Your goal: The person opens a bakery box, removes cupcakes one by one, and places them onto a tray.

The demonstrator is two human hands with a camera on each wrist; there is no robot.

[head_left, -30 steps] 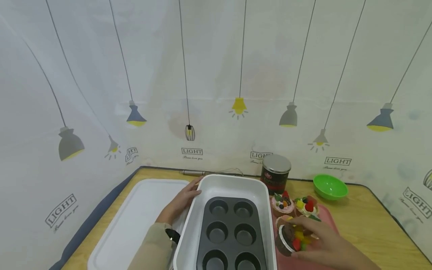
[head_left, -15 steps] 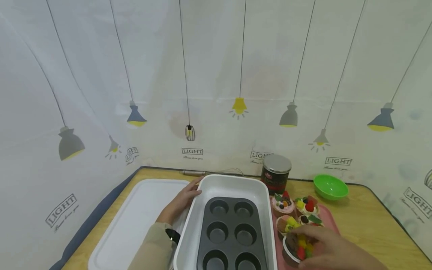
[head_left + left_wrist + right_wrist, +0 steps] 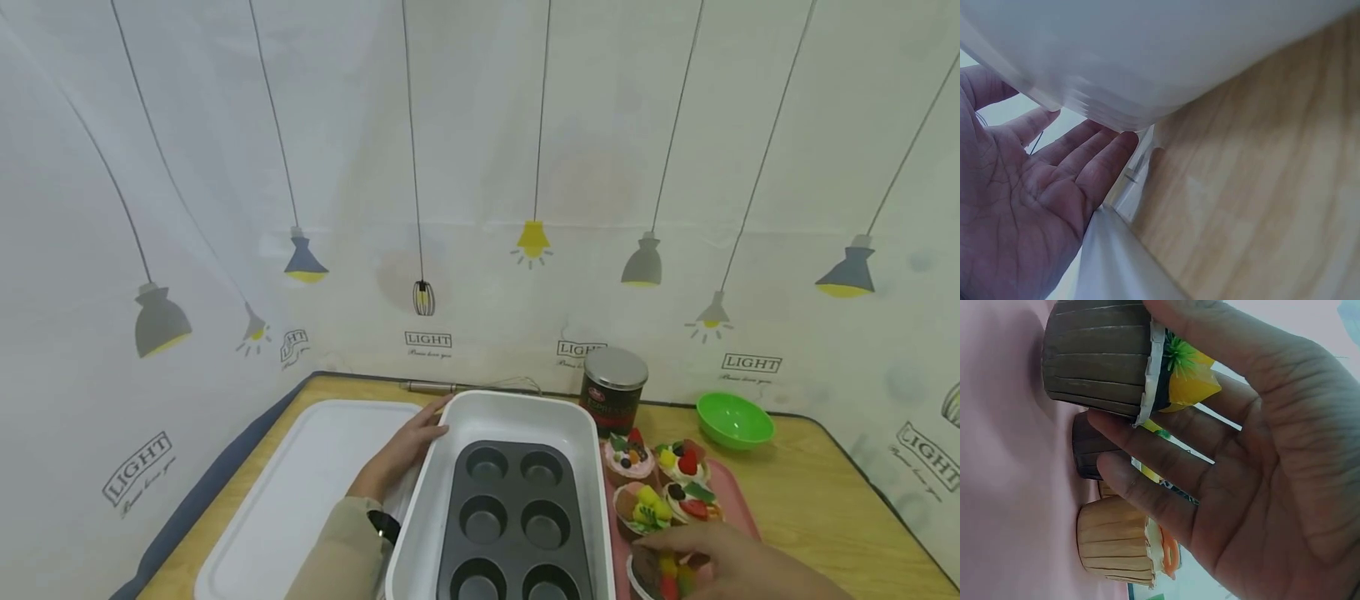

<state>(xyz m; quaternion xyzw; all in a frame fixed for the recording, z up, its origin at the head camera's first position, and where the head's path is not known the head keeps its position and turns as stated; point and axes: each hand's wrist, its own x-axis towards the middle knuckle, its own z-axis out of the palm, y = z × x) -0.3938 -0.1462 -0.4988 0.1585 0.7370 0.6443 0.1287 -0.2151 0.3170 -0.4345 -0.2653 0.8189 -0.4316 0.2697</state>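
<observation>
My left hand (image 3: 399, 452) rests at the far left side of a deep white rectangular bin (image 3: 513, 421), fingers nearly straight against its outer wall. Inside the bin lies a dark grey muffin pan (image 3: 513, 500) with bare cups. My right hand (image 3: 727, 560) holds a chocolate cupcake (image 3: 1100, 359) topped with fruit pieces, between thumb and fingers. The dark pleated cup's base sits close against a pink tray (image 3: 738, 500). Several other fruit-topped cupcakes stand on that tray, among them one with a strawberry (image 3: 687, 462) and one with yellow fruit (image 3: 648, 510).
A white flat tray (image 3: 292, 492) lies left of the bin. Behind the bin lies a whisk (image 3: 431, 387). An espresso tin (image 3: 613, 396) and a green bowl (image 3: 735, 421) stand at the back right of the wooden table (image 3: 832, 492).
My right hand has brought the chocolate cupcake down and nearer to me on the pink tray, turning it more upright. The cupcakes behind it now show more fully. My left hand has stayed at the bin.
</observation>
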